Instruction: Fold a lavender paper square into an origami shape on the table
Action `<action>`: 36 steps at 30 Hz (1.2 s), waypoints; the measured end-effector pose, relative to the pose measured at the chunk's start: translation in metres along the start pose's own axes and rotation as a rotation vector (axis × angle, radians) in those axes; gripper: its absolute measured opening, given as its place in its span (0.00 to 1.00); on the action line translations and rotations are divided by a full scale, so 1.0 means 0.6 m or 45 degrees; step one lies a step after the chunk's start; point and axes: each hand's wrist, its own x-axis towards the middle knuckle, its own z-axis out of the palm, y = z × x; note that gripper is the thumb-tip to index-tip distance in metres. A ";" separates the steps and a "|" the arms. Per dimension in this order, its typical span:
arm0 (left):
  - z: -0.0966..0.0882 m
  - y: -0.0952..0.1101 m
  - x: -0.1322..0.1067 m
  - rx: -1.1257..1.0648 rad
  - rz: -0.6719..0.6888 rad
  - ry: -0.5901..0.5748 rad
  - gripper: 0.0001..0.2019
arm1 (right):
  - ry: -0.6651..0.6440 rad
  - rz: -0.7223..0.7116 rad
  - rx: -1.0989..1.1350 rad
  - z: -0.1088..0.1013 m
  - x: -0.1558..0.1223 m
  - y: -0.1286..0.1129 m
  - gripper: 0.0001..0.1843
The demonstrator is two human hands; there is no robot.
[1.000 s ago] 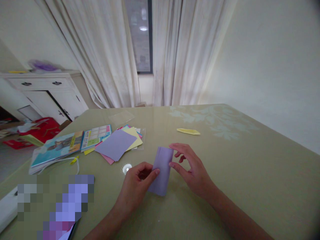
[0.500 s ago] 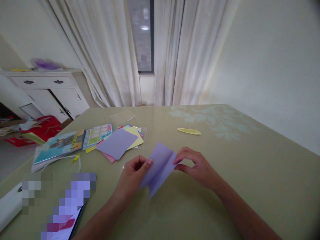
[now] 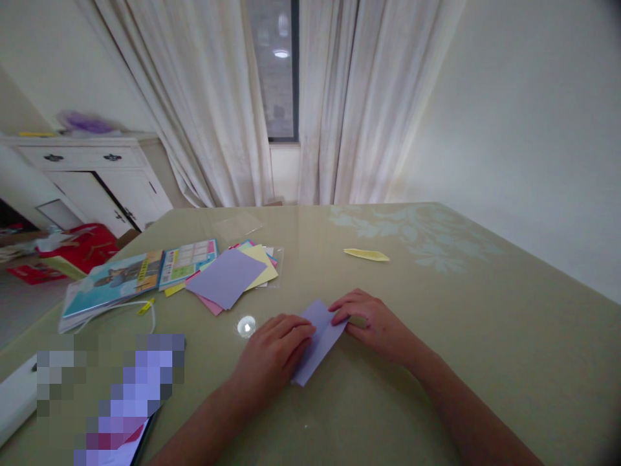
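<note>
A folded sheet of purple paper (image 3: 321, 346) lies slanted on the table in front of me, with a crease along its length. My left hand (image 3: 272, 349) covers its left side, fingers curled together and pressing on it; the thumb is hidden. At the upper right edge, my right hand (image 3: 376, 323) pinches the paper between thumb and fingers. Farther back lies a small folded yellow paper piece (image 3: 367, 255). To the left is a fanned stack of coloured paper sheets (image 3: 227, 278), a purple one on top.
Booklets (image 3: 116, 281) lie at the table's left side, near a white cable (image 3: 154, 318) with a yellow tag. A partly blurred-out device (image 3: 138, 433) and a white object (image 3: 17, 395) are at the near left. A clear plastic sleeve (image 3: 237, 225) lies at the back.
The purple paper has come down flat onto the table and its fold has closed narrower. My left hand has turned from a thumb-up grip to pressing fingers on top.
</note>
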 end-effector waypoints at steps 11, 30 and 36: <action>-0.006 0.017 -0.006 0.079 -0.032 -0.252 0.23 | 0.004 0.009 -0.145 -0.001 -0.001 0.007 0.13; 0.004 0.007 -0.007 0.108 0.024 -0.279 0.27 | 0.057 -0.026 -0.195 0.000 -0.004 0.025 0.15; 0.007 0.003 -0.007 0.104 0.025 -0.272 0.25 | 0.057 -0.027 -0.190 0.001 -0.005 0.025 0.14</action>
